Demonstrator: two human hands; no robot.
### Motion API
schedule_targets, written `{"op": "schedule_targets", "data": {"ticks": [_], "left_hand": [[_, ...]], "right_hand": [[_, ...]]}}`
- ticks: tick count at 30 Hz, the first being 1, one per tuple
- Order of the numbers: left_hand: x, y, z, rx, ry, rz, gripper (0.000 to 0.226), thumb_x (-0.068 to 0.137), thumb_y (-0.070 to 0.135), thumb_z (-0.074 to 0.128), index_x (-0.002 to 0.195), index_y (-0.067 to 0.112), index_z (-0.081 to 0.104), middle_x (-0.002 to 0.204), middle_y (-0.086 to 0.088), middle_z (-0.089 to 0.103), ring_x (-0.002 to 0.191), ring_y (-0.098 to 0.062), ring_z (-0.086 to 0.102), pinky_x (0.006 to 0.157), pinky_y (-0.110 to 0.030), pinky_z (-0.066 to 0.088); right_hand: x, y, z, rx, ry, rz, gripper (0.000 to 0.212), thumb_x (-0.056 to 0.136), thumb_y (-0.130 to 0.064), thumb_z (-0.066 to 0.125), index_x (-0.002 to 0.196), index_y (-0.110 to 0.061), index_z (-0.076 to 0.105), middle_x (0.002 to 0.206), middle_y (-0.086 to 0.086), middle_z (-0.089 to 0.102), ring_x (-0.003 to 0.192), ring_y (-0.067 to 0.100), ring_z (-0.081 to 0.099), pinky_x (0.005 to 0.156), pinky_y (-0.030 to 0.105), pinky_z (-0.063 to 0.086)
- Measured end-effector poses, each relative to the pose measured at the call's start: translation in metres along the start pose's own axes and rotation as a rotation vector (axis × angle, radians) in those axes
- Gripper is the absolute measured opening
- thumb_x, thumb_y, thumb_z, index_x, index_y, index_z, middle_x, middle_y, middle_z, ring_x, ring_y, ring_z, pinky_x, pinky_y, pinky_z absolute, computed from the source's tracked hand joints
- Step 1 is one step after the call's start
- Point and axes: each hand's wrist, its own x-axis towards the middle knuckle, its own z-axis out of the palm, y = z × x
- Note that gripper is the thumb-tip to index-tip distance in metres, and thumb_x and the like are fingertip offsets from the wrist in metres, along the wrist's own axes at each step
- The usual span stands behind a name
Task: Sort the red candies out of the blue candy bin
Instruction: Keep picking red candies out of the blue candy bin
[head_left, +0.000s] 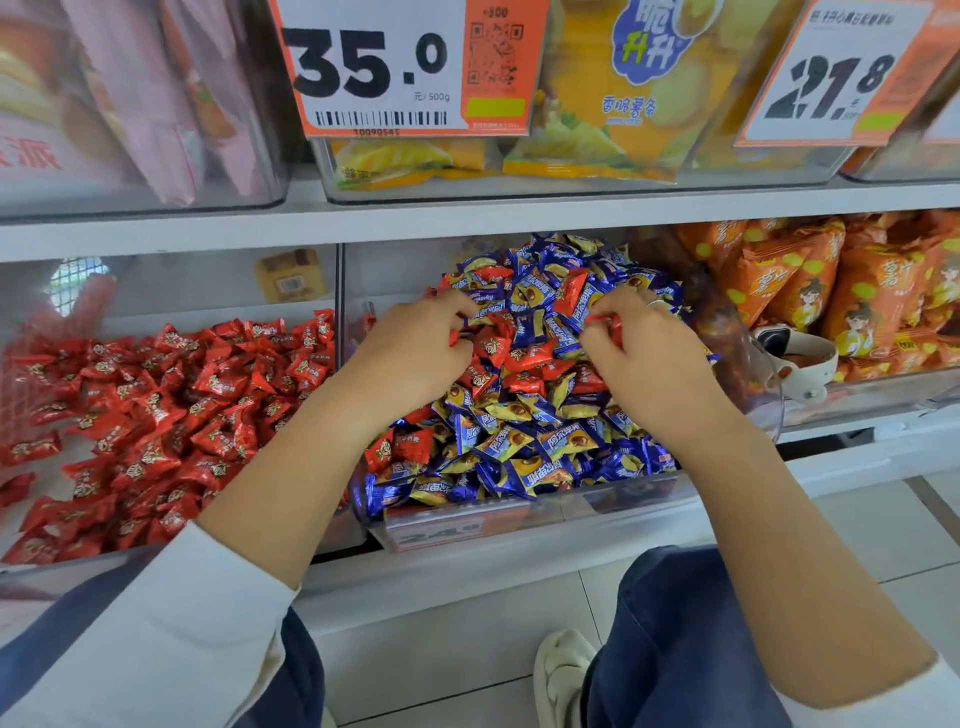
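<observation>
The clear blue candy bin (519, 512) in the middle of the lower shelf is heaped with blue-and-yellow wrapped candies (524, 452). Several red candies (524, 358) lie mixed into the heap between my hands, and one more sits at the front left (400, 449). My left hand (415, 353) rests on the heap with fingers curled round red candies at its tips. My right hand (644, 353) pinches a red candy (608, 325) at its fingertips. The bin of red candies (156, 410) stands directly to the left.
Orange snack bags (831, 291) fill the bin on the right, with a white scoop (800, 364) in front of them. Price signs (384, 67) and bins of bagged snacks stand on the upper shelf. My knees and a white shoe (561, 670) are below on the tiled floor.
</observation>
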Motion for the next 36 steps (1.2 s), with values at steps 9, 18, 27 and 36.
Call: {"op": "schedule_targets", "data": {"ticks": [9,18,27,36], "left_hand": [[0.005,0.003,0.02,0.247,-0.249,0.102,0.065,0.095,0.039,0.05,0.15,0.024,0.018,0.139,-0.012,0.047,0.121,-0.03,0.048,0.096,-0.036,0.042],[-0.001,-0.002,0.011,0.294,-0.177,0.101,0.04,0.095,0.032,0.052,0.131,0.021,0.039,0.091,0.0,0.052,0.08,-0.018,0.047,0.065,-0.03,0.037],[0.0,0.0,0.003,0.265,0.121,0.039,0.055,0.094,0.048,0.046,0.134,0.011,0.041,0.107,-0.011,0.063,0.104,-0.031,0.058,0.071,-0.033,0.04],[0.006,-0.002,-0.004,-0.252,0.142,-0.017,0.034,0.091,0.037,0.058,0.118,0.018,0.054,0.106,-0.002,0.063,0.059,-0.013,0.061,0.057,-0.021,0.048]], "right_hand": [[-0.001,-0.009,-0.001,0.046,-0.166,-0.054,0.026,0.088,-0.027,0.063,0.114,-0.028,0.062,0.1,-0.001,0.057,0.086,0.012,0.052,0.068,0.022,0.035],[-0.002,-0.013,0.012,-0.244,-0.299,-0.175,0.04,0.091,-0.029,0.059,0.13,-0.03,0.051,0.119,0.006,0.053,0.099,0.026,0.058,0.078,0.035,0.05],[0.001,-0.003,-0.014,0.199,0.048,0.029,0.018,0.09,-0.02,0.051,0.1,-0.024,0.064,0.077,0.006,0.067,0.07,0.024,0.064,0.073,0.045,0.054],[-0.006,0.016,-0.03,0.279,0.026,0.088,0.017,0.084,-0.015,0.06,0.087,-0.032,0.064,0.088,-0.004,0.057,0.077,0.021,0.062,0.079,0.035,0.052]]}}
